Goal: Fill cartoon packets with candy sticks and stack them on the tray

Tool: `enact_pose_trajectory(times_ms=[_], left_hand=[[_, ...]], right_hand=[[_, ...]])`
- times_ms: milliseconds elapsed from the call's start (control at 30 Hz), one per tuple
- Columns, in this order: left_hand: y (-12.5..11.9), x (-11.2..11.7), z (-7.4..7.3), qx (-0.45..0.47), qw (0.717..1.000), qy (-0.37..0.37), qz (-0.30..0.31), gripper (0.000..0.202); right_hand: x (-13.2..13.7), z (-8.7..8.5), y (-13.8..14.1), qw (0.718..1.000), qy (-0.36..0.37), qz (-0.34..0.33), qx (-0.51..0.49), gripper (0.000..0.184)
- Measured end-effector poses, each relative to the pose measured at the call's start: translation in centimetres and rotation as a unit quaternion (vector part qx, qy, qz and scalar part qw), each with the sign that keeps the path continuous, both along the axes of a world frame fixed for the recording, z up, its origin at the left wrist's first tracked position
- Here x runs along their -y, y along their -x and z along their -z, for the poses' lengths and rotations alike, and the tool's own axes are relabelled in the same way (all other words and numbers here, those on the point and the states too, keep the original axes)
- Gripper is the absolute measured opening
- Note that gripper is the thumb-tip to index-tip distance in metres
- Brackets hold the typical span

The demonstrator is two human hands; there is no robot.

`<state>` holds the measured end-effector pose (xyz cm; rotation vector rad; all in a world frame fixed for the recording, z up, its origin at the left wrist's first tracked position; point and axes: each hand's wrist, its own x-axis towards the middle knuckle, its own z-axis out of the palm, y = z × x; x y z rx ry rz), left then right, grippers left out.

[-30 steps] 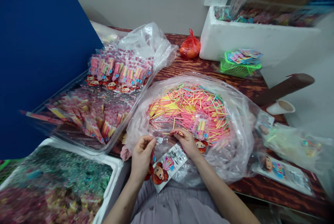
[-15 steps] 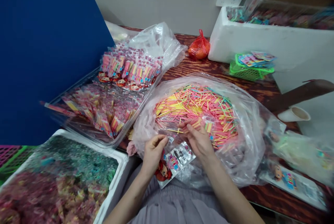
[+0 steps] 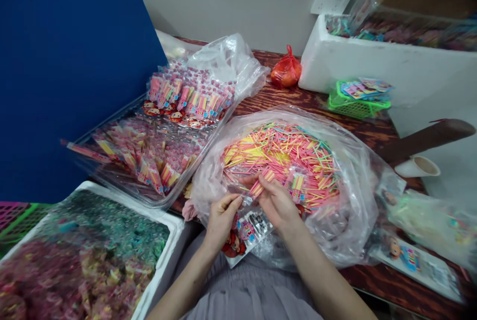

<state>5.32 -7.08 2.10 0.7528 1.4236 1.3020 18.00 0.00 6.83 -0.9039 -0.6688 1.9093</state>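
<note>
A big clear plastic bag (image 3: 350, 220) lies open on the wooden table, heaped with thin pink, yellow and green sticks (image 3: 283, 153). My right hand (image 3: 274, 200) is closed on a small bunch of those sticks at the heap's near edge. My left hand (image 3: 221, 218) pinches the open top of a small clear cartoon-printed packet (image 3: 248, 230), which hangs over my lap. The two hands are almost touching at the packet's mouth.
A clear tray (image 3: 112, 181) of filled packets (image 3: 186, 99) sits at left. A white foam box (image 3: 164, 230) of mixed pieces is at lower left, another foam box (image 3: 372, 64) at back right. A green basket (image 3: 357, 104), red bag (image 3: 285, 71), paper cup (image 3: 417, 166) and empty packets (image 3: 417, 260) stand around.
My right hand has lifted from the heap with a bunch of sticks and brought it toward the packet in my left hand. The camera view has shifted slightly.
</note>
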Motion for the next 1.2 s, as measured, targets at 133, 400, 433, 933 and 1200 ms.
enact_pose_trajectory(times_ms=[133, 400, 433, 933, 1200], left_hand=[[-0.1, -0.3, -0.6, -0.014, 1.0, -0.01, 0.018, 0.021], [-0.5, -1.4, -2.5, -0.005, 0.997, -0.065, 0.044, 0.017], [-0.6, -1.5, -2.6, -0.001, 0.997, -0.065, 0.045, 0.016], [-1.6, -3.4, -3.7, 0.028, 0.993, -0.097, 0.064, 0.015], [-2.0, -4.0, -3.9, 0.028, 0.992, -0.103, 0.072, 0.019]], right_hand=[[0.8, -1.2, -0.7, 0.985, -0.083, -0.083, 0.129, 0.021], [0.5, -3.3, -1.7, 0.987, -0.113, -0.09, 0.073, 0.024], [0.4, -3.2, -1.7, 0.986, -0.118, -0.083, 0.078, 0.024], [-0.3, -4.5, -2.2, 0.985, -0.142, -0.005, 0.095, 0.036], [-0.6, -3.8, -2.5, 0.93, -0.232, 0.032, 0.282, 0.025]])
